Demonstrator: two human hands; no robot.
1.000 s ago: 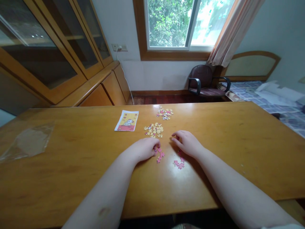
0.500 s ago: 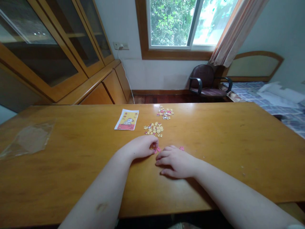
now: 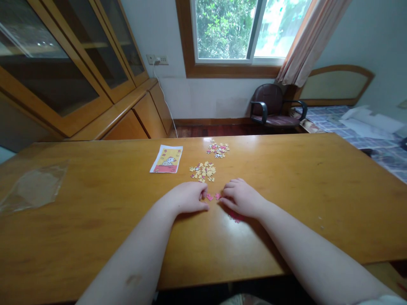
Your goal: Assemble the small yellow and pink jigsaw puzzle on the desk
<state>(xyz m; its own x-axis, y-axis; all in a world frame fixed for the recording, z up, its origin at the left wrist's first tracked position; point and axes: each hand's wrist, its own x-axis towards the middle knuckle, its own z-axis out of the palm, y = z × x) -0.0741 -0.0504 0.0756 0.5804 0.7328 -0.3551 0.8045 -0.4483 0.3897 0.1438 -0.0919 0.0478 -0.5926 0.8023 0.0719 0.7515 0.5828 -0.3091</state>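
My left hand (image 3: 190,198) rests on the table with thumb and fingers apart, beside a pink jigsaw piece (image 3: 209,197) just off its fingertips. My right hand (image 3: 241,198) is closed at the fingertips on another pink jigsaw piece (image 3: 218,196), a short gap from the first. Partly hidden beneath the right wrist lie more pink pieces (image 3: 235,217). Beyond the hands spreads a pile of mostly yellow pieces (image 3: 203,170). Farther back is a mixed pile (image 3: 218,149) of pink, white and yellow pieces. Left of the piles lies a picture sheet (image 3: 166,159) showing a white animal on yellow and pink.
The wooden table (image 3: 104,237) carries a clear plastic bag (image 3: 38,184) at its left. A glass-fronted cabinet (image 3: 104,101) stands behind on the left. Past the far edge are an office chair (image 3: 270,103) under the window and a bed (image 3: 330,116) at right.
My right hand has moved up and right, away from my left hand, and now has a pink piece at its fingertips. Pink pieces show below its wrist. My left thumb and fingers have spread apart.
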